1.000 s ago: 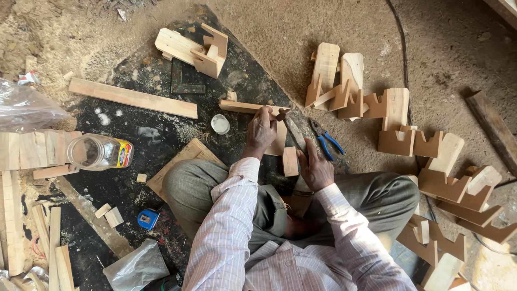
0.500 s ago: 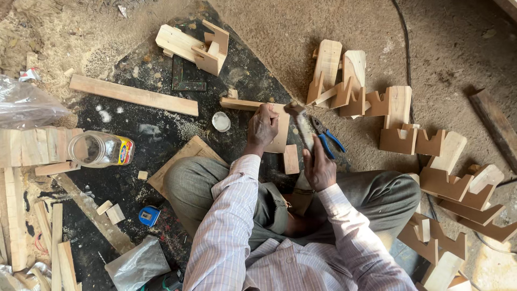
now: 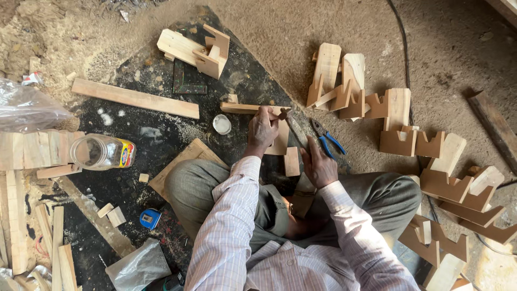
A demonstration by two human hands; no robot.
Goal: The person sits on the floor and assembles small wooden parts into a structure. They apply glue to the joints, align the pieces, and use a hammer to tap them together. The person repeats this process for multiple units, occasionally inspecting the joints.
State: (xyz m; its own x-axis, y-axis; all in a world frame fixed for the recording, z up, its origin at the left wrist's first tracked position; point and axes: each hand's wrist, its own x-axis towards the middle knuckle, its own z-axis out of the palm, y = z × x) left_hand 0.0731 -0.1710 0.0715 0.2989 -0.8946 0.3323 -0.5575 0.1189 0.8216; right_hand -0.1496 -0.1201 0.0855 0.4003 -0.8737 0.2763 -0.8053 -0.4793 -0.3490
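wood strip (image 3: 250, 108): pale, raw, matt wood under the left hand (image 3: 263, 131)
hammer (image 3: 295, 131): dull dark head, probably metal; the handle is hidden in the right hand (image 3: 319, 167)
pliers (image 3: 325, 139): grey metal jaws, glossy blue plastic grips
jar (image 3: 102, 152): clear, shiny plastic
notched brackets (image 3: 447, 186): smooth brown board, matt
plank (image 3: 135, 98): light, unfinished wood
floor (image 3: 269, 32): rough, dusted with sawdust
shirt sleeve (image 3: 229, 226): striped woven cloth

Place: woodworking shop floor | signs: sawdust (image 3: 301, 32), cut wooden pieces (image 3: 447, 186), planks (image 3: 134, 98), pliers (image 3: 326, 140)
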